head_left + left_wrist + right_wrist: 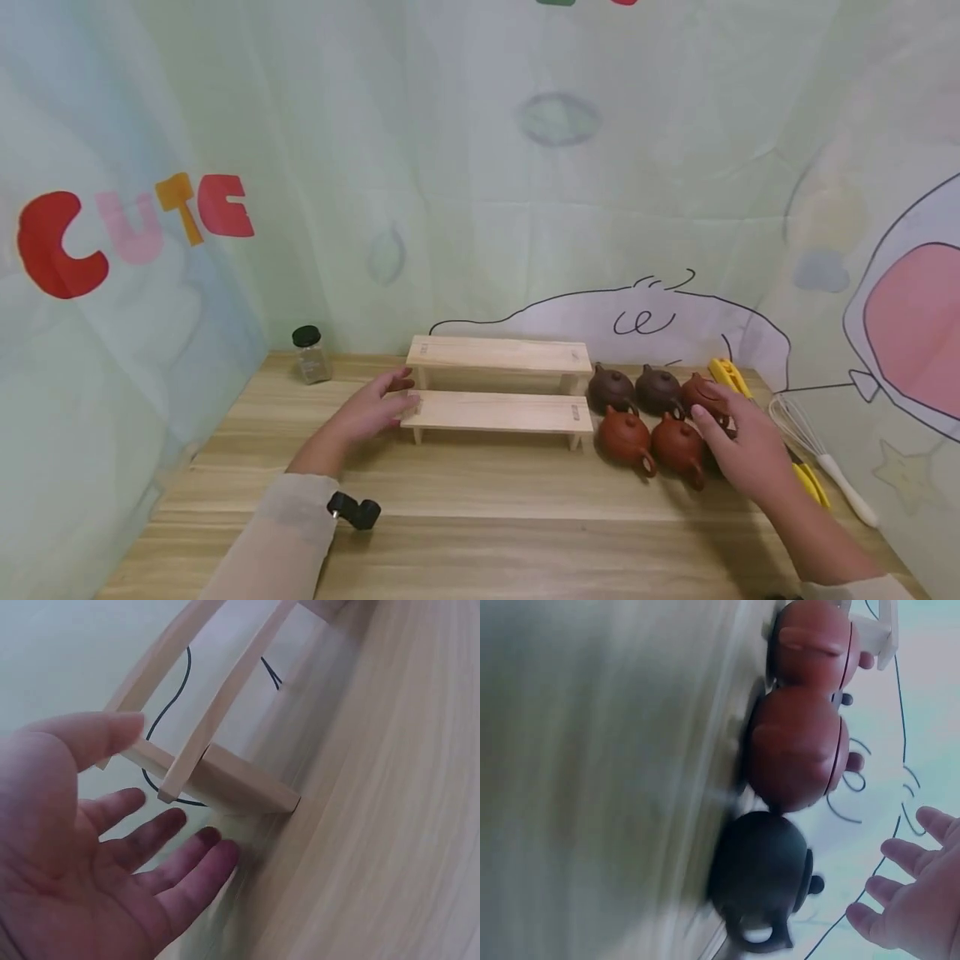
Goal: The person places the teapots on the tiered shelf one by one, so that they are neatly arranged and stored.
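Note:
My left hand (pixel 371 408) is beside the left end of a two-tier wooden stand (pixel 495 411), thumb and fingers spread and holding nothing. In the left wrist view its fingers (pixel 150 836) lie close to the stand's end leg (pixel 244 780). To the right of the stand, several small clay teapots sit in two rows: two dark brown teapots (pixel 611 388) and a reddish one (pixel 697 390) behind, two red-brown teapots (pixel 624 437) in front. My right hand (pixel 750 442) hovers over the right end, fingers apart, partly hiding a black teapot (pixel 757 862).
A spice jar (pixel 311 358) with a black lid stands at the back left. Along the right edge lie a yellow-handled tool (pixel 810 483) and a whisk (pixel 843 492) with a white handle. Printed cloth (pixel 480 208) hangs behind the table.

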Available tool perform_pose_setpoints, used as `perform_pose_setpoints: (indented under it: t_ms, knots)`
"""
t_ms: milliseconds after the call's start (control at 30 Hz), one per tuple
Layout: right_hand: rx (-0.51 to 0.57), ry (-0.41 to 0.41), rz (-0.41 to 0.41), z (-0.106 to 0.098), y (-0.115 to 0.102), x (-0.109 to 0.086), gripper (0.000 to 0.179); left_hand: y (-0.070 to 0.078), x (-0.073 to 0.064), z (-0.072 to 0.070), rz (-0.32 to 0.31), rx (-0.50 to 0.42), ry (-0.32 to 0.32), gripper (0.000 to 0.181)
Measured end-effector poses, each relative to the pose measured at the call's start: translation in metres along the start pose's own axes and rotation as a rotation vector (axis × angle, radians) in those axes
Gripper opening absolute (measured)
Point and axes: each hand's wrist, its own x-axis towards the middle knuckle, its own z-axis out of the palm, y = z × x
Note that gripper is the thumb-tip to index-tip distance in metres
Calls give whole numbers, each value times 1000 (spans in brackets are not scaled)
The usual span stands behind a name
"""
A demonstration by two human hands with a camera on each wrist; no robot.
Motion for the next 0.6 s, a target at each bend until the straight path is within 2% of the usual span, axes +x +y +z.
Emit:
perform_pose_setpoints:
  t_ms: [167, 300, 467, 600]
  knots:
    - [51, -74, 116, -8, 14, -9, 83, -4, 1, 5, -30, -109, -51, 76]
    - [97, -88, 155, -12, 26, -15, 88, -8, 3, 9, -42, -217, -67, 67]
    - [103, -150, 237, -20, 37, -18, 100, -11, 5, 12, -37, -282, -86, 65]
    - [92, -173, 267, -22, 46, -20, 105, -13, 8, 13, -53, -330, -92, 63]
